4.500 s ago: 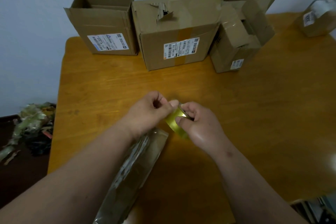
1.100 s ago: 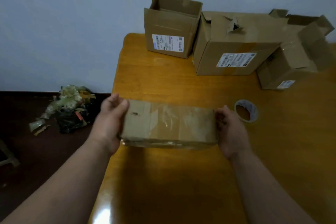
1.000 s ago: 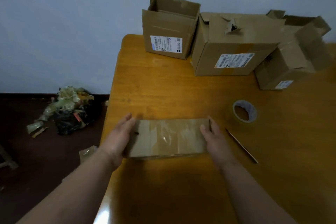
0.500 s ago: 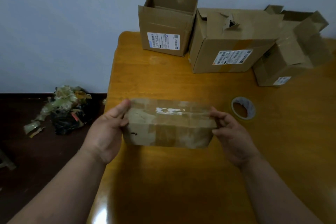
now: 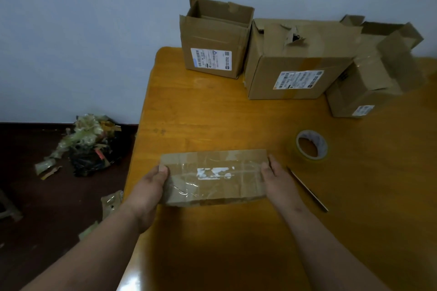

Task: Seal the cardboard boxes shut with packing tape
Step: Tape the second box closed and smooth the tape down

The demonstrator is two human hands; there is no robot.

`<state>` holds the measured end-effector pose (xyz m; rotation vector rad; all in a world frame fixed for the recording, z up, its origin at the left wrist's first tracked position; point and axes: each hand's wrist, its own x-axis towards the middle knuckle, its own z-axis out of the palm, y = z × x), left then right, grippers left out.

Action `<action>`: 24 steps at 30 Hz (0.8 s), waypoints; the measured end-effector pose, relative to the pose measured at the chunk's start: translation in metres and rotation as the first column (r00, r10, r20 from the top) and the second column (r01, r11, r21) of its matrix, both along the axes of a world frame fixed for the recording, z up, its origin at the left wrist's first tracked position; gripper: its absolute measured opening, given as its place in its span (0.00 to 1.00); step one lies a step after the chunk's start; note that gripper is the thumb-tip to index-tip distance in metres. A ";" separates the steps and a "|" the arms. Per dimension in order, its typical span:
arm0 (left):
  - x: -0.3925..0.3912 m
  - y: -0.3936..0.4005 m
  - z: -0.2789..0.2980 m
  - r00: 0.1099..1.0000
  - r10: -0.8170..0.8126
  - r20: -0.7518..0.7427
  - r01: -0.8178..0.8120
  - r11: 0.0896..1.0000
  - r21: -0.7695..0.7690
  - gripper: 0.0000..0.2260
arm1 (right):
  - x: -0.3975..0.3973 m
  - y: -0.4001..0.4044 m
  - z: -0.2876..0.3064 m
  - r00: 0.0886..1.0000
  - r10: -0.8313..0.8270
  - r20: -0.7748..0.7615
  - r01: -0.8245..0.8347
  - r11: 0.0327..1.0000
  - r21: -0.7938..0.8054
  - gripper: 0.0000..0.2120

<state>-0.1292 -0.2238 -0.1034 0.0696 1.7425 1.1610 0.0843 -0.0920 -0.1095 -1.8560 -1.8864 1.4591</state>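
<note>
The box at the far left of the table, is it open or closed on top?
Open. The far-left box stands upright with its top flaps raised, and its inside walls show. Its contents cannot be seen.

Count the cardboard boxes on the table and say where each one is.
4: a flat taped box held between both hands at the near edge; an open box, a torn-top box and an open-flapped box along the wall.
</note>
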 end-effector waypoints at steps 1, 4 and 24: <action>0.001 0.000 -0.004 0.998 0.025 -0.052 -0.025 1.000 -0.015 0.18 | -0.001 -0.001 0.001 0.997 0.031 0.071 -0.035 0.997 0.065 0.29; 0.022 0.009 -0.005 0.962 -0.115 -0.247 0.100 0.992 -0.070 0.33 | -0.017 -0.015 0.000 0.888 0.229 0.399 -0.347 0.903 0.254 0.44; 0.041 -0.012 -0.018 0.984 0.100 0.148 -0.116 0.988 0.101 0.11 | 0.010 0.005 -0.012 0.949 -0.217 -0.227 0.182 0.969 -0.167 0.14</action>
